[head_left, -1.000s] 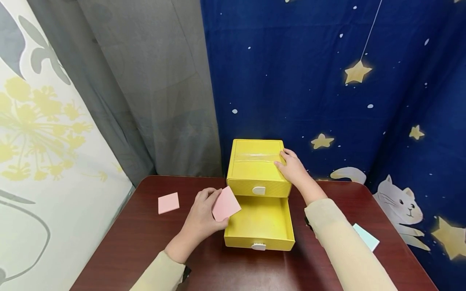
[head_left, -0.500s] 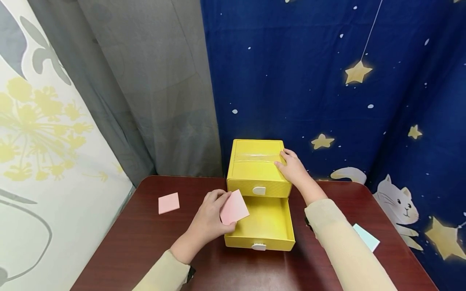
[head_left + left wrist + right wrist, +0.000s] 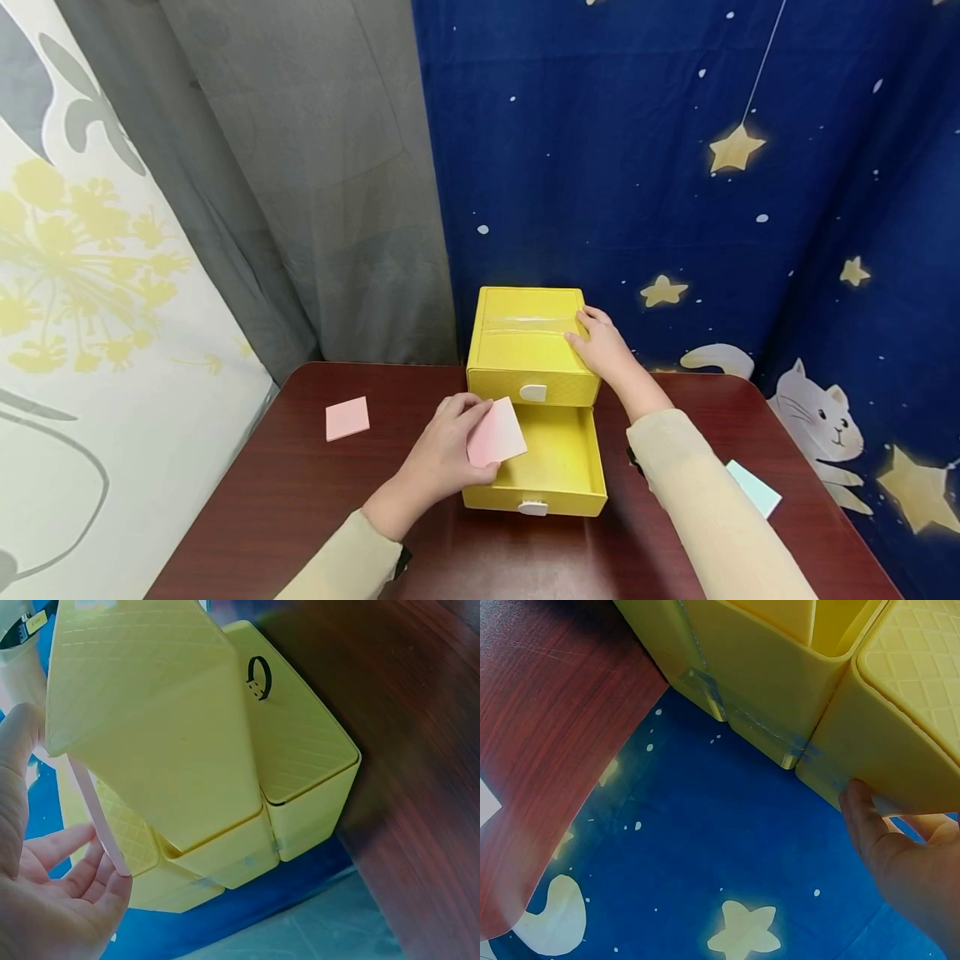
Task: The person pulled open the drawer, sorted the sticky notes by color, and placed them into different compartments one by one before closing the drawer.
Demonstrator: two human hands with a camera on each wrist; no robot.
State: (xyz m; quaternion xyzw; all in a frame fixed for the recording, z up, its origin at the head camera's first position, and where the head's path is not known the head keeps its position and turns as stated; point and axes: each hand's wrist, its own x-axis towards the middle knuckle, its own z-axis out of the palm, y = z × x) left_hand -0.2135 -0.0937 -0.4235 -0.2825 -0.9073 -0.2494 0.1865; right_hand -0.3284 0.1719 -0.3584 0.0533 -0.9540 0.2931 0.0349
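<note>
Free room above the lower drawer [image 3: 562, 458], right of the left grip [image 3: 450, 446]; upper drawer [image 3: 498, 385] over its rear.

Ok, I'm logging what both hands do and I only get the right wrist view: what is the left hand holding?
Observer: The left hand pinches a pink sticky-note pad between thumb and fingers.
Operator: Thanks. Can you see another pink one anywhere?
Observer: Yes, in the head view a second pink sticky-note pad lies flat on the dark red wooden table, off to the left of the left hand.
</note>
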